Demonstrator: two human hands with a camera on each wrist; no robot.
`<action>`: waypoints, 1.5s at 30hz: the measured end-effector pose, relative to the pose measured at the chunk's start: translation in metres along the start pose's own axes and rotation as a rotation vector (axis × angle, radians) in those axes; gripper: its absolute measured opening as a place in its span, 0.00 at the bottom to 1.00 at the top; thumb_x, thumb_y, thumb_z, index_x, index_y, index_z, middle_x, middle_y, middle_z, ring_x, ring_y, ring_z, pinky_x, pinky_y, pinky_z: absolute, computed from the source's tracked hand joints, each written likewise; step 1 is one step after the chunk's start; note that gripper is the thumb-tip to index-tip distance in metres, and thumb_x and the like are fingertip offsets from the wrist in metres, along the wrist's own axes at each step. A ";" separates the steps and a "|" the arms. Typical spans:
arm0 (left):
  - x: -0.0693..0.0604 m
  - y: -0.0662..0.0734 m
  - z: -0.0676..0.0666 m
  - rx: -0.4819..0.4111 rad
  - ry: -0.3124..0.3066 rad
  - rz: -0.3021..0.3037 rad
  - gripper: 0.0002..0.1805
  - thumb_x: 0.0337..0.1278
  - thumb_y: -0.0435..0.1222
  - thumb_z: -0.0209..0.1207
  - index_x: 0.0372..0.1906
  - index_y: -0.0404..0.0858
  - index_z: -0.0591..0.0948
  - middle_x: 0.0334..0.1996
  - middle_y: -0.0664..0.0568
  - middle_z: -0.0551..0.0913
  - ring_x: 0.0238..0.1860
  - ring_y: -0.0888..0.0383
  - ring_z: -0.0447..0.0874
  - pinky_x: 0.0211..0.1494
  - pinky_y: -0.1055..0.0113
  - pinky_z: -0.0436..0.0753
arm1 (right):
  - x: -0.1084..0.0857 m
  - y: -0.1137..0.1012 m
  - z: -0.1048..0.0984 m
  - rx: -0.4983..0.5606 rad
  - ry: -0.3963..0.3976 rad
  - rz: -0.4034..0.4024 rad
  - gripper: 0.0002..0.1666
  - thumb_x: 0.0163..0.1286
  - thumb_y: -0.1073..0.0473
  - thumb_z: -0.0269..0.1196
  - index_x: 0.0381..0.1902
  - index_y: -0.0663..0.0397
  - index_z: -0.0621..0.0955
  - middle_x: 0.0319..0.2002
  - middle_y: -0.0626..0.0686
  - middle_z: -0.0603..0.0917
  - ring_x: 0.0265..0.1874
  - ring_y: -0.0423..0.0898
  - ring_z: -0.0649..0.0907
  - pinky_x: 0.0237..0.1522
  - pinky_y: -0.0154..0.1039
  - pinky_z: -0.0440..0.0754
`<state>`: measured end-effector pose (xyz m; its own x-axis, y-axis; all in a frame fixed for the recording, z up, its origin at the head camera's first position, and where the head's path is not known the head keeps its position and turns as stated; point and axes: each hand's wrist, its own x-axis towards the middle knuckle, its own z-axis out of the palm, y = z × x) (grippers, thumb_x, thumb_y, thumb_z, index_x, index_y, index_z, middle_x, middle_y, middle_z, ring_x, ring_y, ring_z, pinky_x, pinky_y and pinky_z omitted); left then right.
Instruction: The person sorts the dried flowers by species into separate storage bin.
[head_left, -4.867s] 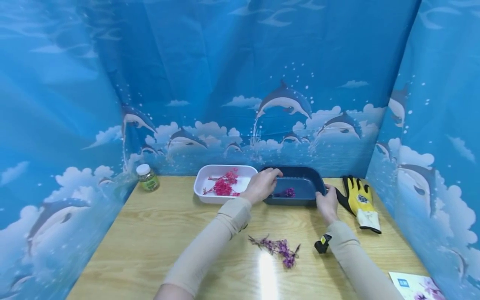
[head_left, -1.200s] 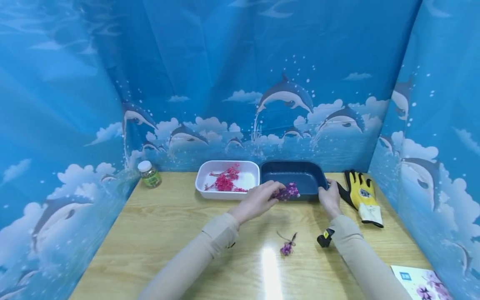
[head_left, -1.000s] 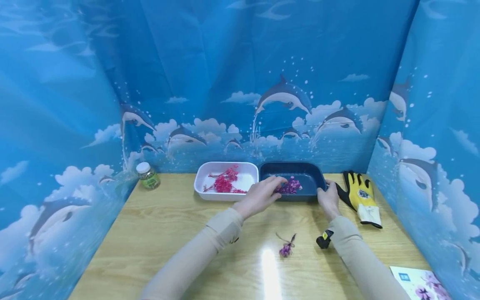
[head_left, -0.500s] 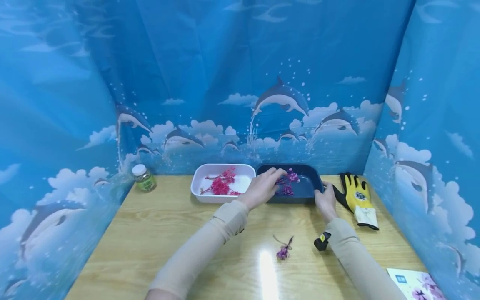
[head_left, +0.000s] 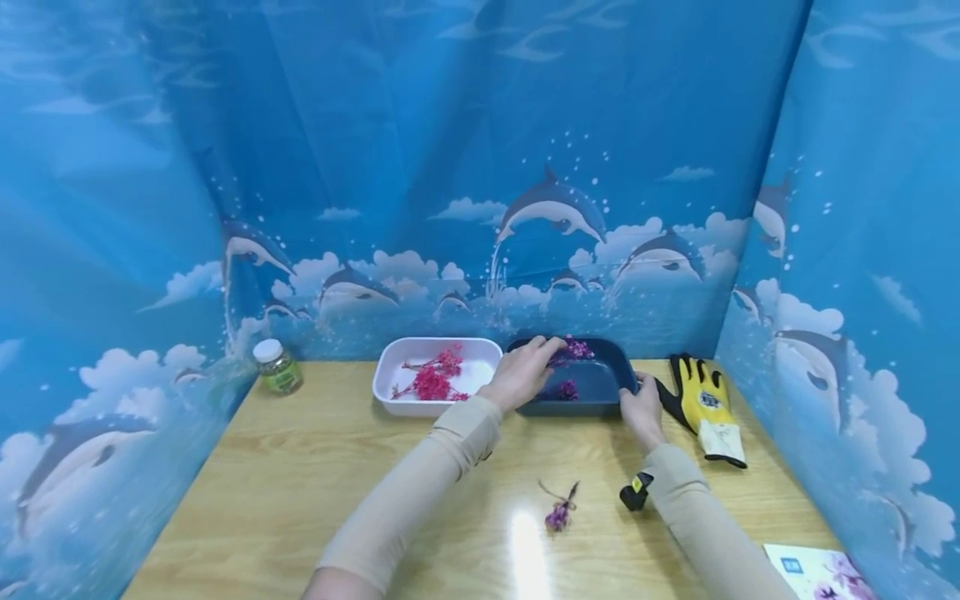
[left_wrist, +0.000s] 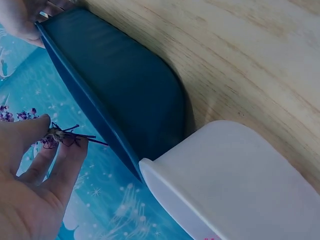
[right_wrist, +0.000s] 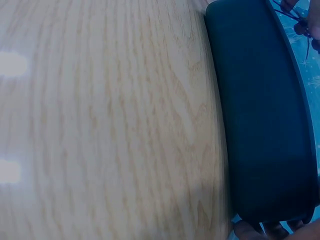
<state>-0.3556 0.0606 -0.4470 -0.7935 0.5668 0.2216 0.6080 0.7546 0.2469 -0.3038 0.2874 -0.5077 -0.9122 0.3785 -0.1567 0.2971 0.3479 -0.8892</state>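
Observation:
My left hand [head_left: 525,373] is over the left part of a dark blue tray [head_left: 592,408], pinching a dried purple flower sprig [head_left: 574,348] between thumb and fingers. The left wrist view shows its thin stems [left_wrist: 82,136] sticking out past the fingertips. Inside the tray lies another purple flower cluster [head_left: 567,390]. At the tray's right end, my right hand [head_left: 642,408] grips the wall; in the right wrist view its fingertips [right_wrist: 247,231] are at the tray's lower end. A single purple sprig [head_left: 558,515] lies on the table in front.
Left of the dark tray stands a white tray [head_left: 384,392] with pink flower sprigs [head_left: 433,383]. A capped jar [head_left: 277,367] is at the back left. Right of the trays lies a yellow-black work glove [head_left: 707,404]; a flower-printed sheet [head_left: 817,573] lies at the front right.
The left hand took a purple sprig from the table and moved it from the dark tray's front edge back over the tray. The right hand kept its grip. The head view tilted slightly.

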 end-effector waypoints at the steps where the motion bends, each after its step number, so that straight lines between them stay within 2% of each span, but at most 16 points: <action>1: 0.002 0.000 0.001 0.010 -0.005 0.002 0.28 0.74 0.38 0.63 0.73 0.55 0.72 0.59 0.54 0.83 0.50 0.55 0.88 0.46 0.63 0.90 | 0.001 0.000 0.000 0.001 0.002 0.001 0.36 0.82 0.63 0.45 0.83 0.62 0.52 0.81 0.71 0.58 0.80 0.68 0.62 0.79 0.66 0.67; 10: 0.015 -0.006 0.008 0.085 -0.008 0.001 0.25 0.73 0.38 0.63 0.70 0.54 0.74 0.55 0.53 0.84 0.48 0.54 0.88 0.49 0.61 0.91 | 0.003 -0.001 -0.001 0.019 0.038 -0.031 0.34 0.80 0.64 0.46 0.80 0.66 0.57 0.79 0.72 0.61 0.79 0.68 0.63 0.79 0.65 0.67; 19: 0.014 -0.013 0.024 0.063 -0.040 -0.057 0.25 0.74 0.37 0.62 0.70 0.54 0.73 0.56 0.52 0.84 0.47 0.54 0.88 0.48 0.60 0.91 | -0.004 0.008 0.006 0.018 0.021 -0.015 0.33 0.81 0.64 0.46 0.80 0.66 0.56 0.80 0.72 0.59 0.80 0.68 0.61 0.80 0.67 0.65; 25: 0.016 -0.020 0.034 0.060 -0.008 -0.065 0.25 0.75 0.36 0.61 0.71 0.51 0.72 0.58 0.49 0.84 0.49 0.51 0.88 0.49 0.57 0.91 | -0.004 0.012 0.008 0.019 0.026 -0.010 0.33 0.81 0.65 0.46 0.79 0.66 0.57 0.80 0.72 0.58 0.79 0.69 0.61 0.79 0.68 0.66; 27: 0.019 -0.022 0.033 0.060 0.013 -0.069 0.25 0.74 0.35 0.62 0.71 0.49 0.72 0.58 0.48 0.84 0.51 0.49 0.87 0.49 0.55 0.91 | -0.002 0.010 0.007 0.026 0.026 -0.016 0.33 0.81 0.65 0.46 0.79 0.67 0.57 0.80 0.72 0.58 0.79 0.70 0.60 0.79 0.68 0.66; 30: 0.027 -0.023 0.024 0.066 0.035 -0.075 0.25 0.73 0.35 0.62 0.70 0.49 0.74 0.59 0.48 0.83 0.52 0.49 0.87 0.50 0.55 0.91 | 0.004 0.001 0.001 0.031 0.029 -0.030 0.33 0.81 0.64 0.46 0.80 0.67 0.57 0.80 0.72 0.58 0.80 0.69 0.60 0.79 0.68 0.65; 38: 0.019 -0.022 0.018 0.047 0.040 -0.071 0.24 0.74 0.35 0.61 0.70 0.51 0.74 0.59 0.51 0.83 0.54 0.51 0.86 0.51 0.57 0.91 | 0.001 0.002 0.001 0.035 0.018 -0.009 0.34 0.82 0.64 0.46 0.81 0.65 0.55 0.81 0.71 0.57 0.80 0.69 0.60 0.79 0.68 0.66; 42: 0.014 -0.018 0.015 0.015 0.046 -0.071 0.28 0.74 0.38 0.62 0.74 0.53 0.71 0.61 0.53 0.83 0.56 0.53 0.85 0.53 0.58 0.90 | 0.001 0.002 0.001 0.048 -0.005 -0.006 0.34 0.82 0.63 0.45 0.82 0.64 0.54 0.82 0.71 0.56 0.80 0.69 0.60 0.79 0.68 0.66; 45: 0.010 -0.013 0.012 -0.021 0.050 -0.039 0.32 0.74 0.39 0.63 0.78 0.54 0.68 0.62 0.53 0.82 0.58 0.53 0.85 0.55 0.58 0.90 | 0.001 0.002 0.000 0.052 0.001 -0.007 0.34 0.82 0.63 0.45 0.82 0.63 0.54 0.82 0.71 0.56 0.80 0.69 0.60 0.79 0.67 0.66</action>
<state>-0.3716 0.0598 -0.4593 -0.8147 0.5193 0.2581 0.5773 0.7684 0.2762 -0.3043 0.2882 -0.5096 -0.9140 0.3769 -0.1506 0.2759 0.3050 -0.9115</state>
